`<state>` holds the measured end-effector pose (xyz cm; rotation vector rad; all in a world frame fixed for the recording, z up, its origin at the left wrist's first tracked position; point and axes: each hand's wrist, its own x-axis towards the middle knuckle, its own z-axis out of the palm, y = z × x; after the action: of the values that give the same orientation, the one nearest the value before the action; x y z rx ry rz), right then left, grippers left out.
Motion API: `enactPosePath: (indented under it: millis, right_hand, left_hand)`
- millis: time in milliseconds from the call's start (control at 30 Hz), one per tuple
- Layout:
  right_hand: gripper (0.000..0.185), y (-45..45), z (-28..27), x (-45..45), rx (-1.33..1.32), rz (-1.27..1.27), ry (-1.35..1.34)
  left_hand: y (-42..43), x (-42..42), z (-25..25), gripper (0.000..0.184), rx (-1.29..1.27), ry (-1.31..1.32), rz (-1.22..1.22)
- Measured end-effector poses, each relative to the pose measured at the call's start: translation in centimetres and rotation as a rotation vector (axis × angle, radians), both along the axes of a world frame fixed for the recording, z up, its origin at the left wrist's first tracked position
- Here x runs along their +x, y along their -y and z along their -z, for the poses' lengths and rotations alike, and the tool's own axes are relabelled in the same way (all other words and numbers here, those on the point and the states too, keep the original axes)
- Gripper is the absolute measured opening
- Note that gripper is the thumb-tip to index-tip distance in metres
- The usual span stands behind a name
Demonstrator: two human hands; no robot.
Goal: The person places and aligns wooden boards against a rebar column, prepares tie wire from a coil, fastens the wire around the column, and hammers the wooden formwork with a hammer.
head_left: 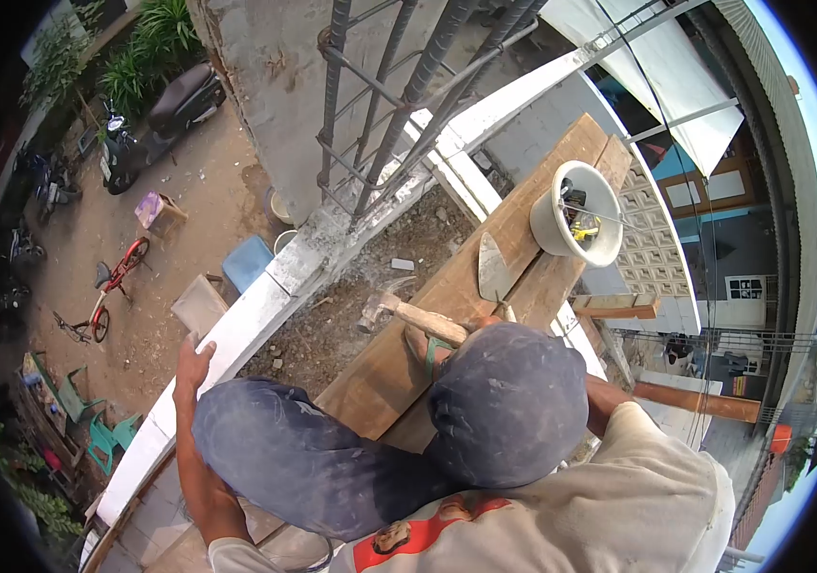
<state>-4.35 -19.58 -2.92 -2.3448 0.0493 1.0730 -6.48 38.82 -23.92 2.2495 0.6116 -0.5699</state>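
My left hand point(194, 365) rests against the outer edge of the white beam point(236, 336), thumb apart from the fingers and nothing visible in it. Mostly hidden behind my raised knee, my right hand point(488, 322) is closed at the end of the wooden handle of a hammer point(432, 321). The hammer's head points left, over the rubble below. A trowel point(494, 270) lies on the wooden planks point(370, 385), just beyond my right hand. Farther along the planks stands a whitish bucket point(547, 227) with tools and something yellow inside.
Upright steel bars point(408, 95) rise beside a grey wall point(265, 86). Rubble point(332, 334) lies below between the beams. On the ground to the left are a blue container point(248, 263), a red bicycle point(117, 279), parked motorbikes and green chairs. Thin cables cross at the right.
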Motion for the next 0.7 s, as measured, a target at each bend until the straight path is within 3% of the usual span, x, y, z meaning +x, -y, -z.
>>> enactPosePath:
  millis: [67, 200, 267, 333, 500, 567, 700]
  right_hand:
    - [0.041, 3.4, 1.0, -1.1, 0.054, 0.182, -0.006]
    - [0.039, 10.0, 2.5, -2.9, 0.09, 0.413, 0.149]
    - [0.037, 11.9, 1.7, -2.3, 0.12, 0.75, 0.095]
    - [0.029, 15.1, 4.0, -2.4, 0.055, 0.777, 0.26]
    - [0.034, 19.7, 6.8, -2.5, -0.038, 0.827, 0.212]
    - [0.036, 20.6, 8.5, -3.7, -0.132, 0.575, 0.416]
    - [0.045, 21.8, 12.4, -5.6, -0.164, 0.625, 0.274]
  left_hand:
    - [2.7, 1.5, -3.8, 0.065, 0.009, 0.002, 0.017]
    - [5.8, 4.4, -6.6, 0.061, -0.028, 0.015, 0.091]
    - [7.8, 6.6, -9.8, 0.059, -0.05, -0.08, 0.208]
    - [8.4, 9.1, -11.3, 0.058, -0.073, -0.107, 0.286]
    - [12.7, 16.5, -20.0, 0.063, 0.091, -0.027, 0.415]
    - [14.3, 18.2, -22.1, 0.06, 0.095, 0.037, 0.437]
    - [17.7, 18.9, -25.9, 0.059, 0.041, 0.081, 0.475]
